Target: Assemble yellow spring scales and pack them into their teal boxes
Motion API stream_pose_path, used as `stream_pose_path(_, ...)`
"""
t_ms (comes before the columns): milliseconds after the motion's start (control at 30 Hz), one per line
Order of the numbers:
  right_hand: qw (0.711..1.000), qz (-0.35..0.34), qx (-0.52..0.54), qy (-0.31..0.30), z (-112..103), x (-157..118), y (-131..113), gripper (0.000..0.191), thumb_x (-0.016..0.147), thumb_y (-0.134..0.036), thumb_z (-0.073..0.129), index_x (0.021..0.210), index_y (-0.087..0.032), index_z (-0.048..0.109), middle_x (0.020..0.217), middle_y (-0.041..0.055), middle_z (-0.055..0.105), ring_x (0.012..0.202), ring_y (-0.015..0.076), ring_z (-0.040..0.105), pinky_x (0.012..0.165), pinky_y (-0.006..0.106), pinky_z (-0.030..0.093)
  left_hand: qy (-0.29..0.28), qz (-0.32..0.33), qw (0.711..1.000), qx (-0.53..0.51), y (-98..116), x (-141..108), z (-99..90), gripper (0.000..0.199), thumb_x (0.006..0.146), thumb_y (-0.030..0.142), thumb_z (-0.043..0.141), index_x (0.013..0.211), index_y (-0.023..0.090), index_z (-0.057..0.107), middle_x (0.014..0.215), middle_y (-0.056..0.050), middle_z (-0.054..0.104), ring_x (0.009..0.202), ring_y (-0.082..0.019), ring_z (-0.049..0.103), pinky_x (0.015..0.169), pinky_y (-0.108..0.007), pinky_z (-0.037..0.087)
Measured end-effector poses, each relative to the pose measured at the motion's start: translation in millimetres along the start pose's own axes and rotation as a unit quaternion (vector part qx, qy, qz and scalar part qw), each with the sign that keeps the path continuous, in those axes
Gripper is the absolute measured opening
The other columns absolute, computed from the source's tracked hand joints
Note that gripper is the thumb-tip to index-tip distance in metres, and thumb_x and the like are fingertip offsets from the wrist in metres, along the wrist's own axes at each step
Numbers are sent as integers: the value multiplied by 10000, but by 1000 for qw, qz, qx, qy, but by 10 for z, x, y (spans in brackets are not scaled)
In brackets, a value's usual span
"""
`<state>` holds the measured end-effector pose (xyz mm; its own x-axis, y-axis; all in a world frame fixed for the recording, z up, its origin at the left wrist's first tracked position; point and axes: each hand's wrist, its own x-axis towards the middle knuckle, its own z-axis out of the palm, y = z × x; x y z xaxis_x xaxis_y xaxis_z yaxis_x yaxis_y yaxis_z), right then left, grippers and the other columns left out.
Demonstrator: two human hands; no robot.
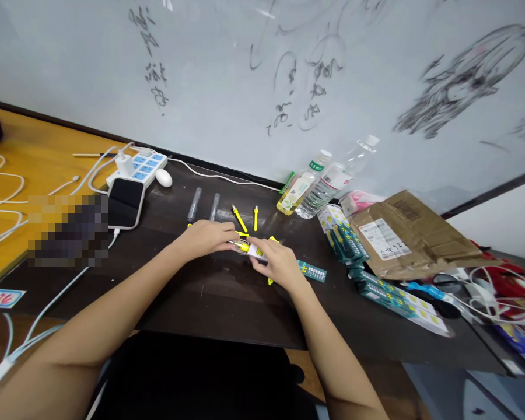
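Between my two hands lies a small clear-and-white packaged item point(254, 251) with yellow inside. My left hand point(207, 238) pinches its clear left end. My right hand point(276, 261) grips its white part, fingers curled over it. Beyond the hands, two yellow pen-like pieces point(240, 219) point(256, 218) lie on the dark table point(227, 309). Two clear tubes point(195, 204) point(214, 207) lie just beyond my left hand. A teal card or box point(314, 272) sticks out from behind my right wrist. More yellow bits show around my fingers, partly hidden.
Two bottles point(296, 189) point(328, 189) stand by the whiteboard point(219, 76). Teal boxes point(343, 233) point(396, 297) and a brown package point(420, 233) lie right. Left are a phone point(126, 203), a power strip point(151, 166) and white cables point(56, 309).
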<state>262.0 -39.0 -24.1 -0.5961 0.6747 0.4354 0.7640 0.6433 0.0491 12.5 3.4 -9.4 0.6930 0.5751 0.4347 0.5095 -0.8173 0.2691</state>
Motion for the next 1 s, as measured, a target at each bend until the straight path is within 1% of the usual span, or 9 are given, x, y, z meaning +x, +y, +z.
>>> stream_pose_path(267, 1000, 18, 9, -18, -7, 3, -37, 438, 840, -272, 560, 1272, -212, 512, 1029, 69, 695, 863, 208, 647, 726, 304, 496, 33, 75, 989, 123, 48, 11, 52, 333, 948, 435, 420, 1009, 213, 661, 874, -25, 657, 819, -134, 590, 657, -215, 417)
stream_pose_path(400, 999, 19, 36, -29, 14, 13, -102, 472, 830, -303, 589, 1281, -200, 495, 1037, 66, 694, 858, 200, 644, 732, 295, 491, 22, 108, 989, 102, 70, 14, 110, 271, 933, 402, 472, 1035, 218, 643, 922, -27, 671, 828, -139, 596, 674, -229, 427)
stream_pose_path(500, 999, 10, 16, -26, 41, 19, -117, 435, 857, -306, 564, 1270, -185, 504, 987, 70, 694, 842, 201, 635, 712, 295, 478, 14, 92, 994, 55, 93, 16, 141, 243, 928, 368, 489, 1065, 200, 597, 986, -40, 657, 893, -151, 609, 726, -244, 453)
stream_pose_path(567, 1000, 3, -6, -24, 49, 21, -106, 387, 891, -317, 524, 1254, -184, 522, 932, 72, 688, 829, 200, 628, 697, 291, 465, 30, 81, 996, 32, 110, 17, 149, 251, 907, 349, 508, 1083, 178, 561, 1036, -62, 643, 953, -169, 608, 780, -273, 471)
stream_pose_path(633, 999, 3, -24, -21, 42, 21, -80, 346, 915, -326, 491, 1229, -191, 545, 894, 68, 678, 815, 193, 625, 683, 282, 453, 82, 79, 993, 39, 127, 16, 145, 246, 876, 320, 530, 1073, 173, 547, 1062, -73, 642, 997, -191, 602, 887, -340, 464)
stream_pose_path(733, 999, 33, -41, 6, 1, 14, -16, 320, 921, -324, 486, 1207, -203, 563, 880, 60, 668, 814, 185, 629, 673, 268, 446, 203, 27, 977, 62, 135, 14, 135, 272, 837, 268, 556, 1099, 195, 539, 1106, -72, 643, 1071, -219, 583, 1056, -463, 352)
stream_pose_path(833, 994, 85, -38, 53, -65, -1, 68, 327, 915, -325, 501, 1217, -214, 558, 897, 53, 668, 833, 176, 635, 674, 254, 447, 286, -81, 955, 18, 89, 22, 182, 397, 811, 279, 590, 1188, 191, 497, 1186, -104, 607, 1147, -248, 546, 1067, -499, 336)
stream_pose_path(900, 989, 119, -38, 79, -118, -14, 116, 318, 911, -318, 509, 1208, -218, 563, 908, 48, 669, 832, 173, 638, 670, 251, 447, 314, -139, 937, -67, 37, 40, 264, 432, 825, 305, 588, 1219, 170, 471, 1196, -132, 594, 1132, -244, 556, 1006, -469, 408)
stream_pose_path(1000, 984, 140, -45, 105, -205, -31, 145, 294, 907, -305, 517, 1178, -211, 581, 900, 46, 670, 822, 174, 641, 672, 253, 451, 354, -191, 877, -263, -14, 78, 397, 360, 887, 331, 526, 1201, 165, 469, 1106, -124, 640, 1013, -188, 634, 902, -381, 497)
